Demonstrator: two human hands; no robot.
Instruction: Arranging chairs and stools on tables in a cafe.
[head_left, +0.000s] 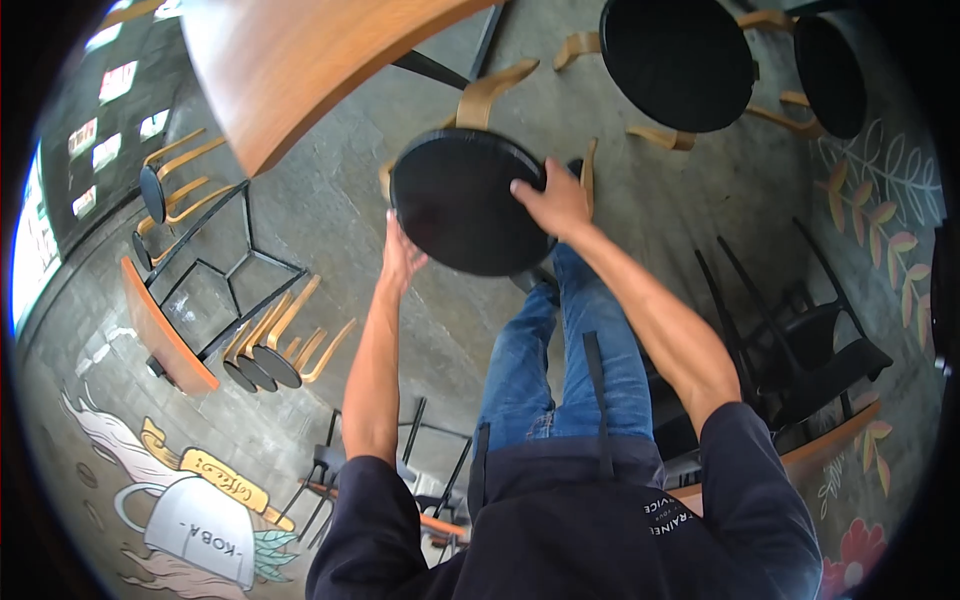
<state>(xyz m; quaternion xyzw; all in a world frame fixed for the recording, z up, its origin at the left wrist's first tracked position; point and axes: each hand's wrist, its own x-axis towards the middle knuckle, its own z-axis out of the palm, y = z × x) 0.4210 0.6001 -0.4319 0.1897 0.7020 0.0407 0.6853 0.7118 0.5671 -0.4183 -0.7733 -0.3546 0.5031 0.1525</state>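
Note:
A round stool with a black seat (469, 202) and pale bentwood legs is in front of me, above my feet. My right hand (561, 201) grips the right side of its rim, with the thumb lying on top of the seat. At the lower left of the rim, my left hand (401, 253) holds the edge, its fingers partly under the seat. Whether the stool's feet touch the floor cannot be told.
A wooden tabletop (315, 67) juts in beyond the stool. Two similar stools stand at the upper right, the nearer black seat (679, 64) being larger in view. Black chairs (810, 352) are at right. More stools (266, 367) stand by a table (169, 330) at left.

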